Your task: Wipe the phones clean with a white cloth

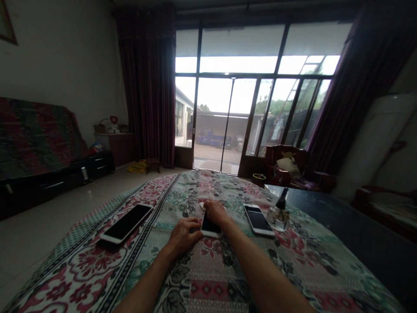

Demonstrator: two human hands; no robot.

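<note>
A white-framed smartphone with a dark screen lies on the patterned tablecloth in front of me. My left hand is at its left side, thumb and fingertips gripping the edge near the lower corner. Over the upper part of the screen, my right hand is closed with its fingers curled down. A small white piece pokes out beside those fingers; its kind is too small to tell. To the right lies a second white phone, and to the left a larger one, both screen up.
A clear bottle with a black top stands right of the phones. The floral tablecloth covers the table. Beyond its right edge is a dark glossy surface. A wooden chair and glass doors are farther back.
</note>
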